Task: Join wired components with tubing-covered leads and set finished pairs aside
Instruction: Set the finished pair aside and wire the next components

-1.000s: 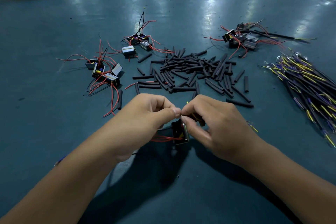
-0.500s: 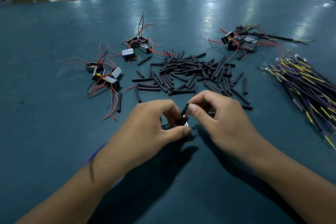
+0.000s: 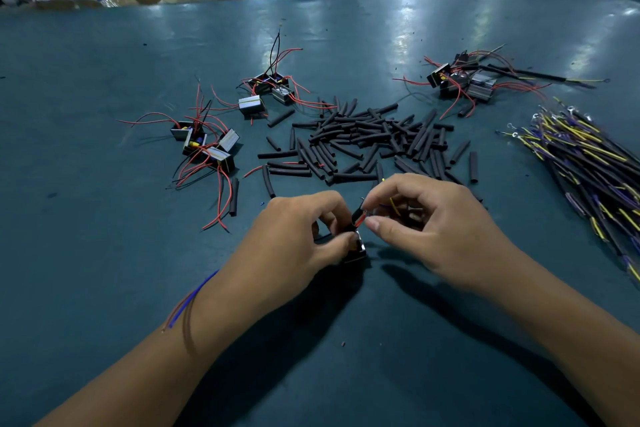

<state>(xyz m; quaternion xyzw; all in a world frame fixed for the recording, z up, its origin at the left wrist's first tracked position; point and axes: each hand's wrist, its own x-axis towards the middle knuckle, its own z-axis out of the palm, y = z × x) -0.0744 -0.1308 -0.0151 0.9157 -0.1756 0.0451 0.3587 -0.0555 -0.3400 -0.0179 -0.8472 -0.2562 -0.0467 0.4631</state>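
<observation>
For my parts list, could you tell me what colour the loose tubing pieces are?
Black, the tubing pieces; head view.

I have both forearms reaching in from the near edge, angled toward each other so the hands meet at the middle. My left hand (image 3: 298, 236) is knuckles-up, fingers curled down, thumb and fingertips closed in a pinch at its right side. My right hand (image 3: 429, 229) sits just beside that pinch, slightly farther out, wrist bent inward, index finger and thumb (image 3: 375, 225) pinching toward the left hand, the other fingers curled loosely behind.
</observation>
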